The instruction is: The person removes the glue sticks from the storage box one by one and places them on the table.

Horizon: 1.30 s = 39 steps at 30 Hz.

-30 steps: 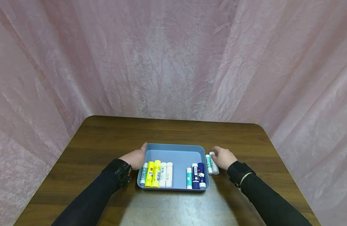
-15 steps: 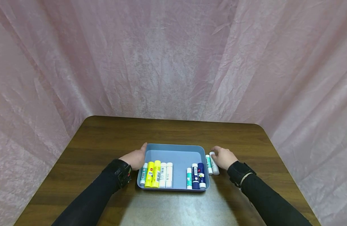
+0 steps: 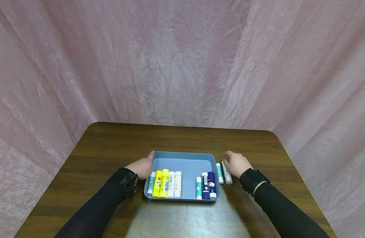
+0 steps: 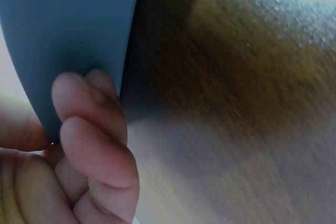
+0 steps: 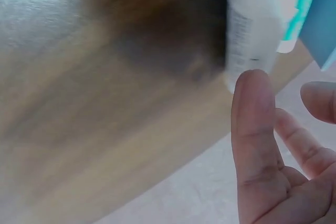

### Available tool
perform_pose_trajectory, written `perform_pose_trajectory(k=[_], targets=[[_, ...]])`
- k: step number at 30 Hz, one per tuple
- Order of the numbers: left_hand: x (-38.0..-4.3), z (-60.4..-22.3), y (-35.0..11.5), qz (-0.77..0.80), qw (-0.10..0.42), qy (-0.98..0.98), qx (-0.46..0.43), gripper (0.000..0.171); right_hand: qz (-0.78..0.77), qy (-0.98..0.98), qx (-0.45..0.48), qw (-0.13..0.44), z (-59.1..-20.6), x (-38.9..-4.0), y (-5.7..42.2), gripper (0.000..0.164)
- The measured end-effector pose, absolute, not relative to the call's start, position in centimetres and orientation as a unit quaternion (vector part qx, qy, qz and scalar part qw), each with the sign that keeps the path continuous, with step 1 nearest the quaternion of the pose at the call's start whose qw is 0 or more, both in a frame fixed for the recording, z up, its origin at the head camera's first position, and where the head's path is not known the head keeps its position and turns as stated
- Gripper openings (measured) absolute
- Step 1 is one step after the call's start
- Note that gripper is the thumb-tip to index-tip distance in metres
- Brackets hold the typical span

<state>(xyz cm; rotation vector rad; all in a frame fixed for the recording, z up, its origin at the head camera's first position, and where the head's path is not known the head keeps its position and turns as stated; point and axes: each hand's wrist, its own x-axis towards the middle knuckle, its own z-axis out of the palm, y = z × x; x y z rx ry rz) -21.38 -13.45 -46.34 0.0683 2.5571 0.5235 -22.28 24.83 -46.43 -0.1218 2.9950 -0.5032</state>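
In the head view a blue-grey tray [image 3: 183, 162] lies on the table, with glue sticks lined up in it. My left hand [image 3: 143, 167] grips its left side, the thumb over the rim and the curled fingers [image 4: 97, 153] against the outer wall. Off the tray's right edge lie a white-and-teal glue stick [image 3: 220, 174] and a slightly slanted white glue stick [image 3: 227, 174]. My right hand [image 3: 238, 164] is beside the white one; in the right wrist view one fingertip [image 5: 255, 85] overlaps its end, and the thumb stands apart.
At the tray's left are a teal-labelled glue stick [image 3: 151, 183], yellow glue sticks [image 3: 161, 183] and white ones [image 3: 174, 185]. A small teal one [image 3: 199, 188] and navy ones [image 3: 208, 185] lie at its right. A pink curtain [image 3: 182, 66] hangs behind the wooden table [image 3: 182, 137].
The white glue stick has shifted slightly right and turned, leaving a gap beside the white-and-teal one. My right hand has moved slightly right and away from me. Left hand and tray stay put.
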Motion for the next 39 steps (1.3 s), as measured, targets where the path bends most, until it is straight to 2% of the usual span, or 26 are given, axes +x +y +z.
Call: perform_pose_trajectory(k=[16,26,39], targets=[[-21.5,-46.4,-13.4,0.194,0.262,0.945,0.028,0.072,-0.206,0.973,-0.102,0.037,-43.9,-20.1,20.5,0.034],[-21.7,-46.5,-13.4,0.203,0.267,0.942,0.024,0.075,-0.208,0.968,-0.123,0.066,-44.2,-18.6,17.9,0.031],[-21.8,-46.7,-13.4,0.208,0.263,0.942,0.027,0.076,-0.167,0.972,-0.141,0.083,-45.2,-18.0,17.3,0.032]])
